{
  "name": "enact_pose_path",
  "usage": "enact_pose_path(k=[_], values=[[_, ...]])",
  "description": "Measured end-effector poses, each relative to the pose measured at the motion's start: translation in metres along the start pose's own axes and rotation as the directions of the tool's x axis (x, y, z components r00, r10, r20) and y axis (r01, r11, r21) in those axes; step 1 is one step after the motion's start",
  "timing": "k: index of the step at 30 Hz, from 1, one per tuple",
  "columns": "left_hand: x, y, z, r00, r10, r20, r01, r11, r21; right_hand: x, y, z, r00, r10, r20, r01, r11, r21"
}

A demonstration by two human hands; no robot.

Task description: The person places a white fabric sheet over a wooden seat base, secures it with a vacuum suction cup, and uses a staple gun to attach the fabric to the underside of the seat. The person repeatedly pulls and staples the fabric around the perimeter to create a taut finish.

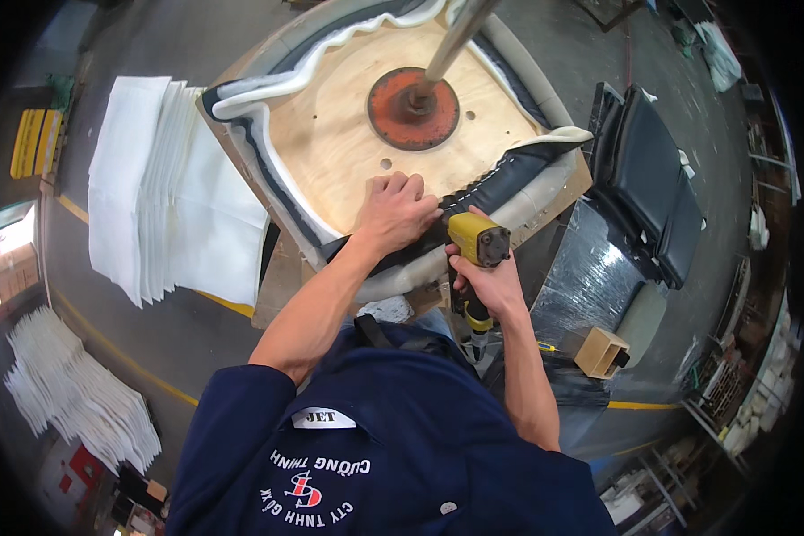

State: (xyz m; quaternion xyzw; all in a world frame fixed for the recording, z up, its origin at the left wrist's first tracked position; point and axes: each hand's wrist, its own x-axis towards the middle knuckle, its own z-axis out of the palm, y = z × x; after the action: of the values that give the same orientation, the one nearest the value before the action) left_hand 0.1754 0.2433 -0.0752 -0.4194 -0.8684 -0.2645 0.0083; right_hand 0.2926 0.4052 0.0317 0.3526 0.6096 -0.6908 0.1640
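A plywood seat panel (322, 147) lies in front of me, edged by a black cover (520, 177) and white padding (272, 94). On the near right side the cover is folded over the wood, with a row of staples along it. My left hand (397, 213) is closed, its curled fingers pressing the cover's near edge onto the panel; the fingertips are partly hidden. My right hand (493, 281) grips a yellow and black staple gun (464, 237). The gun's nose is at the folded cover, just right of my left hand; whether it touches is hidden.
An orange round press plate (389, 107) on a metal rod bears on the panel's middle. White sheets (129, 179) are stacked at left, with another pile (80, 384) nearer. Black upholstered panels (652, 170) lie at right, near a small wooden box (598, 351).
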Motion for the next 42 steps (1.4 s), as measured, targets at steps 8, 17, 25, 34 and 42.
enact_pose_path(k=[8, 17, 25, 34, 42], values=[[0.005, -0.002, 0.002, 0.999, -0.007, -0.051, 0.006, 1.0, -0.006, 0.007, -0.013, 0.025, 0.996, 0.012, -0.093, -0.028, 0.985, -0.172], [-0.003, -0.012, -0.01, 1.0, 0.028, 0.006, -0.028, 0.995, -0.092, -0.006, -0.001, 0.014, 0.999, -0.02, -0.049, 0.019, 1.0, -0.024], [-0.007, -0.008, -0.007, 1.0, 0.022, -0.019, -0.023, 1.0, -0.01, -0.006, 0.0, 0.022, 0.999, -0.003, -0.04, 0.0, 0.996, -0.086], [-0.006, -0.006, -0.006, 0.999, -0.021, 0.036, 0.023, 0.998, -0.057, 0.004, -0.013, 0.033, 0.996, 0.028, -0.084, -0.046, 0.975, -0.219], [-0.003, -0.021, -0.018, 0.999, -0.026, 0.028, 0.03, 0.986, -0.165, -0.008, 0.001, 0.016, 0.999, -0.025, -0.023, 0.023, 0.997, -0.077]])
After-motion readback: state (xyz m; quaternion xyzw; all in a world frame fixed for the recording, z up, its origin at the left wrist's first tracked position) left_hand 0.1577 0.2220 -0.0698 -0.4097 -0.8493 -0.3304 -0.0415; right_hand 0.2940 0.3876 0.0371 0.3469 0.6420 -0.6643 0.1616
